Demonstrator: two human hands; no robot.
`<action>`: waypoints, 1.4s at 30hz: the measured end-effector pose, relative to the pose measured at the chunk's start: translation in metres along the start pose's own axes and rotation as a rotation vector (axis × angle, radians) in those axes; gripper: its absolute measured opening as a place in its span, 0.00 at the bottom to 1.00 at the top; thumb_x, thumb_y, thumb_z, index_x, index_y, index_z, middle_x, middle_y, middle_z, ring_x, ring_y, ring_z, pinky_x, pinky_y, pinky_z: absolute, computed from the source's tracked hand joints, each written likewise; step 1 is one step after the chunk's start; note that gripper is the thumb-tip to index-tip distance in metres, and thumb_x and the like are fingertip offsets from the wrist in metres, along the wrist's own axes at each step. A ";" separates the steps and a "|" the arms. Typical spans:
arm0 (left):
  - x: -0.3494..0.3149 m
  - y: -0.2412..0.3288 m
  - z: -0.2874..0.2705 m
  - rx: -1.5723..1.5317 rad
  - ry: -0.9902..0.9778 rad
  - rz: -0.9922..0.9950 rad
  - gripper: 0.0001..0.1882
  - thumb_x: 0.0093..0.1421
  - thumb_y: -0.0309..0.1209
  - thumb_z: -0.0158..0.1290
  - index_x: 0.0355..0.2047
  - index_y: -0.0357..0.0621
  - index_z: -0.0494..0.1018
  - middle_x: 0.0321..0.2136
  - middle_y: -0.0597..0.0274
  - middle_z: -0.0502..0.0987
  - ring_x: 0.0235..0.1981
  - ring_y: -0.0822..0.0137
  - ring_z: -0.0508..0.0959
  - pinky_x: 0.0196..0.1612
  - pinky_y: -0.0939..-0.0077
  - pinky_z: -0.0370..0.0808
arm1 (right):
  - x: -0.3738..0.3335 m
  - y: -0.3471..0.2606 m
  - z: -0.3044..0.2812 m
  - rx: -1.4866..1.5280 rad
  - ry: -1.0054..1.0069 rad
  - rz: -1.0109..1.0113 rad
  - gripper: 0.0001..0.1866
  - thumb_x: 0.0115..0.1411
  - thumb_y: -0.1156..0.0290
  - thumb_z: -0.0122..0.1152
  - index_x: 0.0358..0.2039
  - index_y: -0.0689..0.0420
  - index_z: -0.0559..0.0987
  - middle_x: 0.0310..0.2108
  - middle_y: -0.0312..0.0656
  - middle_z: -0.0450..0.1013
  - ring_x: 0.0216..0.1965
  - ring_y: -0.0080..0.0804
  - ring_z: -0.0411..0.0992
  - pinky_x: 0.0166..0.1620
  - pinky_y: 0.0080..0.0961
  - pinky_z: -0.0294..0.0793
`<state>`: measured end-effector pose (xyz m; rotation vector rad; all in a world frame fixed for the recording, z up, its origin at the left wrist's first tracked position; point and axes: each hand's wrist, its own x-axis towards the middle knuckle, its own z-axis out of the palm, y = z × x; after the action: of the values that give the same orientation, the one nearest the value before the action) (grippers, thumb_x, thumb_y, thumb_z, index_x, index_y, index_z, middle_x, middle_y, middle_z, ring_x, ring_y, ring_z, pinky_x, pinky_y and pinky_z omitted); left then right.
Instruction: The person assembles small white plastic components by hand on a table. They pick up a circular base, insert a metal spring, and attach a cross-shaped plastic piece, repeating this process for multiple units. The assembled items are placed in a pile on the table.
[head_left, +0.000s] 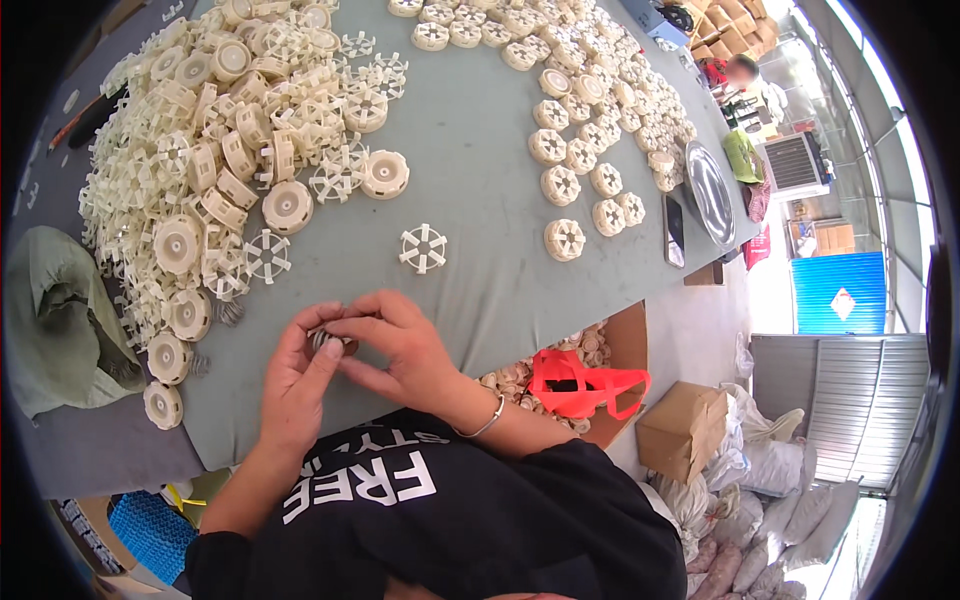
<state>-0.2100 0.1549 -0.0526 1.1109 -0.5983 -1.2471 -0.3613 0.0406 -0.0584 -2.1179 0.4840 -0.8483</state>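
Observation:
Close to the table's near edge, my left hand [288, 378] and my right hand [398, 348] meet, with fingers pinched around a small grey coil spring [321, 340]. Whether a plastic part sits under the spring is hidden by the fingers. Beyond the hands a single white six-armed plastic piece [424, 249] lies apart on the grey cloth. Left of it, cream round plastic housings [288, 207] and more six-armed pieces form a big heap. A few loose springs [229, 313] rest by the heap's near end, beside several housings.
Round parts with six-armed tops [564, 240] spread over the table's far right. A phone [674, 232] and a metal tray [709, 195] lie at the right edge. Below stands a carton [628, 350] of parts with a red bag [575, 385]. Green cloth [65, 320] lies left.

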 end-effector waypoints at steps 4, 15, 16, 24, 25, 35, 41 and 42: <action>0.000 -0.003 -0.010 0.062 -0.046 0.094 0.21 0.72 0.23 0.56 0.65 0.36 0.71 0.59 0.59 0.74 0.58 0.67 0.78 0.60 0.69 0.78 | 0.000 0.001 -0.007 0.199 -0.027 0.135 0.21 0.59 0.75 0.75 0.53 0.58 0.83 0.45 0.43 0.77 0.44 0.37 0.77 0.48 0.32 0.78; 0.004 -0.004 -0.017 0.132 0.055 0.187 0.18 0.66 0.21 0.64 0.56 0.36 0.82 0.50 0.60 0.77 0.49 0.67 0.83 0.52 0.73 0.82 | 0.000 0.006 -0.006 0.354 -0.090 0.210 0.19 0.62 0.76 0.72 0.54 0.60 0.83 0.42 0.44 0.81 0.41 0.36 0.81 0.46 0.29 0.80; 0.006 -0.004 -0.018 0.188 0.069 0.167 0.17 0.66 0.21 0.65 0.55 0.36 0.83 0.48 0.61 0.78 0.47 0.68 0.83 0.50 0.74 0.82 | 0.002 0.005 -0.007 0.309 -0.088 0.190 0.19 0.62 0.76 0.72 0.54 0.60 0.83 0.42 0.45 0.81 0.41 0.37 0.81 0.46 0.30 0.80; 0.001 -0.003 -0.018 0.021 0.159 0.092 0.16 0.65 0.24 0.67 0.53 0.35 0.84 0.42 0.59 0.84 0.35 0.73 0.83 0.40 0.78 0.83 | 0.009 -0.012 -0.002 -0.066 -0.040 -0.015 0.20 0.60 0.77 0.73 0.54 0.59 0.85 0.43 0.47 0.82 0.41 0.42 0.83 0.44 0.31 0.82; 0.000 -0.003 -0.018 0.006 0.167 0.053 0.16 0.65 0.24 0.67 0.53 0.35 0.84 0.41 0.59 0.84 0.35 0.72 0.83 0.40 0.78 0.83 | 0.009 -0.011 -0.002 -0.062 -0.042 -0.026 0.20 0.61 0.76 0.73 0.55 0.58 0.85 0.43 0.46 0.82 0.41 0.43 0.83 0.43 0.32 0.82; -0.001 -0.011 -0.019 0.003 0.214 -0.184 0.12 0.71 0.32 0.62 0.50 0.36 0.82 0.36 0.62 0.85 0.32 0.72 0.84 0.34 0.77 0.82 | -0.020 -0.003 0.003 -0.114 0.054 -0.110 0.23 0.62 0.75 0.71 0.59 0.54 0.82 0.48 0.43 0.81 0.44 0.45 0.82 0.45 0.38 0.84; -0.005 -0.003 -0.011 -0.198 0.079 -0.239 0.10 0.72 0.35 0.61 0.47 0.42 0.79 0.35 0.67 0.84 0.29 0.74 0.83 0.30 0.81 0.82 | -0.039 -0.009 0.007 -0.115 0.207 -0.228 0.21 0.64 0.75 0.69 0.58 0.55 0.82 0.48 0.42 0.80 0.45 0.47 0.81 0.46 0.38 0.83; -0.009 -0.004 -0.011 -0.228 0.059 -0.256 0.09 0.72 0.34 0.61 0.47 0.43 0.79 0.35 0.67 0.84 0.29 0.74 0.83 0.30 0.81 0.82 | -0.042 -0.014 0.007 -0.102 0.224 -0.225 0.20 0.64 0.75 0.68 0.58 0.55 0.82 0.48 0.42 0.80 0.44 0.47 0.81 0.45 0.38 0.83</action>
<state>-0.2046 0.1675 -0.0588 1.0504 -0.2653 -1.4572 -0.3855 0.0771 -0.0681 -2.2099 0.4156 -1.2207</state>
